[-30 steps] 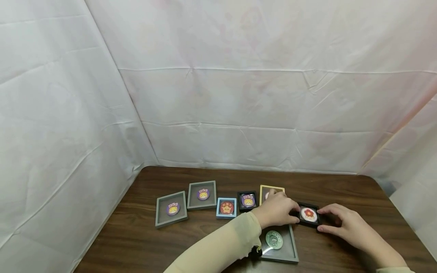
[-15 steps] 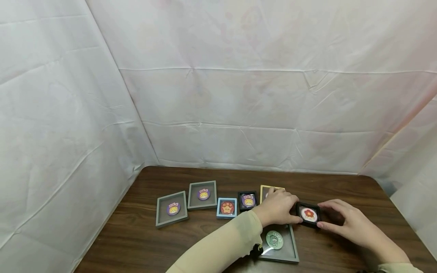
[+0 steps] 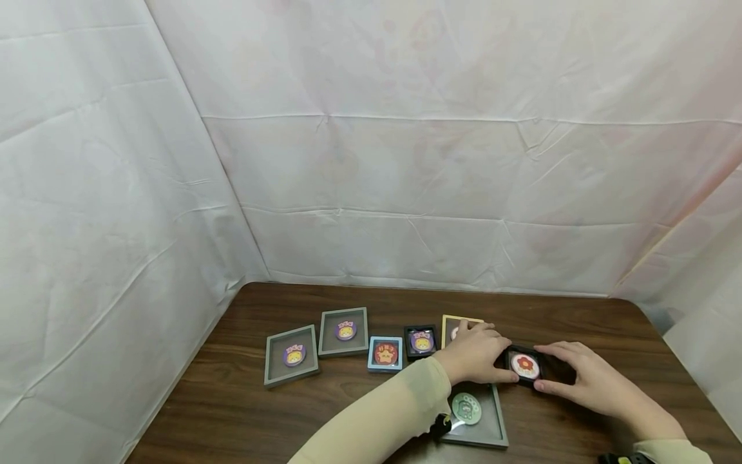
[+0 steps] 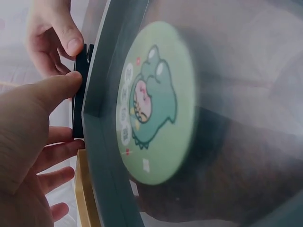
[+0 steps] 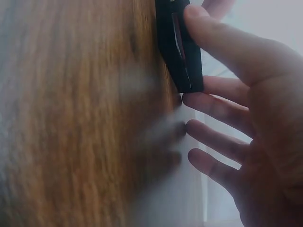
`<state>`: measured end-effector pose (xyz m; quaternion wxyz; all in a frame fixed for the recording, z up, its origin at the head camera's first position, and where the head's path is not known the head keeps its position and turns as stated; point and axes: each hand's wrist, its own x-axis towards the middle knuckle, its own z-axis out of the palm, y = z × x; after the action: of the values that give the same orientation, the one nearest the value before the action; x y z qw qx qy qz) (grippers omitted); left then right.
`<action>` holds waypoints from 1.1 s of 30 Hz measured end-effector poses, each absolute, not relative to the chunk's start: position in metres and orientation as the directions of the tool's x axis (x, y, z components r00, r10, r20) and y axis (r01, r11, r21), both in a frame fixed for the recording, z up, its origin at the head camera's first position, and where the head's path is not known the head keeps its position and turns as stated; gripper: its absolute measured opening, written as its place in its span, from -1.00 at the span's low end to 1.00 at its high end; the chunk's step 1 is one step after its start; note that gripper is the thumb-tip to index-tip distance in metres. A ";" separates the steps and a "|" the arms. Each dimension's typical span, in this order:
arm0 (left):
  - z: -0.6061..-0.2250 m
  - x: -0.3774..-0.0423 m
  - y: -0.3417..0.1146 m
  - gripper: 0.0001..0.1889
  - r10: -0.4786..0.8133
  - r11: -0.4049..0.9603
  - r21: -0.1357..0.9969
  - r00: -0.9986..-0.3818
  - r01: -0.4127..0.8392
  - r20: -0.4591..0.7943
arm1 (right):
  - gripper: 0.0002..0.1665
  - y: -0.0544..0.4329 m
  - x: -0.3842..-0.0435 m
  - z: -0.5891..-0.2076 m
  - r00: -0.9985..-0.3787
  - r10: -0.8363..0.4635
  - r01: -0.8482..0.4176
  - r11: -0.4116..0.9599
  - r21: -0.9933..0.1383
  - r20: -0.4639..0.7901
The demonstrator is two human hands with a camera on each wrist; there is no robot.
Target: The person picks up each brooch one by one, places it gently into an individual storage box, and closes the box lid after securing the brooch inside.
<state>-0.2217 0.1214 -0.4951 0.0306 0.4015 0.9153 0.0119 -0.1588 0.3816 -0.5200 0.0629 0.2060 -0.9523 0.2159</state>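
Observation:
A small black display frame holds a round white badge with a red flower. My left hand pinches its left side, thumb at the near corner and fingers at the far one. On the opposite side my right hand grips it between thumb and index finger. In the right wrist view the black frame shows edge-on, the other right fingers spread beside it. Under my left wrist lies a larger grey frame with a green dinosaur badge. My left hand partly hides a yellow frame.
Left of my hands on the brown wooden table lie a light blue frame, another small black frame and two grey frames, each with a badge. A white cloth hangs behind the table.
My left hand has shifted slightly right, its thumb now farther over the black frame's near corner. The right thumb has moved a little left. The other frames stay where they were.

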 end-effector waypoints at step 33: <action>-0.499 -0.222 0.125 -0.27 0.725 0.689 0.063 -0.687 0.722 -0.049 | -0.14 0.381 -0.161 -0.524 -0.910 -0.358 -0.414 0.815 -0.405 0.210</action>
<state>-0.2217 0.1246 -0.4989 0.0348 0.3941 0.9182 0.0194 -0.1613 0.3811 -0.5239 0.0619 0.2030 -0.9506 0.2265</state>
